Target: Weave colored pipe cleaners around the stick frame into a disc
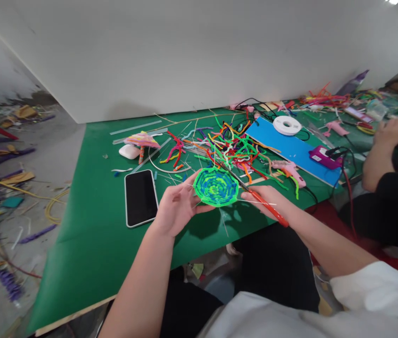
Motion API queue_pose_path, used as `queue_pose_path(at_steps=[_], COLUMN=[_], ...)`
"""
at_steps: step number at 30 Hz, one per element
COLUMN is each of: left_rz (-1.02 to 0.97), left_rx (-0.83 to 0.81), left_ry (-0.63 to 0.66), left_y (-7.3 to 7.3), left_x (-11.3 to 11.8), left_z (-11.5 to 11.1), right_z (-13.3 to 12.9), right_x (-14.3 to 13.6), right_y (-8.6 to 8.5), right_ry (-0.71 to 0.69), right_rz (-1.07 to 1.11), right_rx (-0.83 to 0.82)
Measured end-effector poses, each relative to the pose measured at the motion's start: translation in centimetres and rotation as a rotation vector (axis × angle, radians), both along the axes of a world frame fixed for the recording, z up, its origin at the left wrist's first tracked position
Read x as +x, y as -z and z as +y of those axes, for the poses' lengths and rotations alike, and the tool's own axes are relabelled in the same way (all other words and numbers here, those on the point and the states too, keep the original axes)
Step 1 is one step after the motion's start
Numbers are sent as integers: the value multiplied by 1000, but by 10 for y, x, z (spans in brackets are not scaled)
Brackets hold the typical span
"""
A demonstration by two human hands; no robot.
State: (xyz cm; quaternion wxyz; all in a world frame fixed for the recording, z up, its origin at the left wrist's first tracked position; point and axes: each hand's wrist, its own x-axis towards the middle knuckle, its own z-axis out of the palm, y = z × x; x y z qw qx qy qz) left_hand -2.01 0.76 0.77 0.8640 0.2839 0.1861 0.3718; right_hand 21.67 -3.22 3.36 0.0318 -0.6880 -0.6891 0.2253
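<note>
My left hand (178, 204) grips the left edge of a round woven disc (216, 187), with its fingers curled behind it. Blue and green fuzzy strands ring the disc, and thin pale spokes stick out past its bright green rim. In my right hand (267, 199) lies a red-handled tool (269, 207) with a slim dark metal end; whether it is pliers or scissors I cannot tell. Its metal end reaches up along the disc's right edge. The right hand's fingers are partly hidden behind the tool and the spokes.
A phone (141, 198) lies left of my left hand, below a pink-topped mushroom-like piece (142, 139). Loose pipe cleaners (232, 141) pile up behind the disc. Rightward are a pink glue gun (290, 171), a blue board (283, 141), a white spool (287, 125) and another person's hand (394, 130).
</note>
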Motion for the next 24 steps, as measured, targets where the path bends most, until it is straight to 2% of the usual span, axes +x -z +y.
queue_pose_path(at_steps=[3,12,24], left_rz=[14,320,372], left_rx=[29,93,-9], left_ry=[4,-116,-159], left_y=[1,0,5], left_x=[1,14,21], left_z=[-2,-9,-11], right_z=[-1,-6,-6], right_x=[0,-11,-8], right_y=[3,11,25], right_ry=[-13,-71,-133], right_rz=[-12,-113,-172], right_rx=[28,-8,-17])
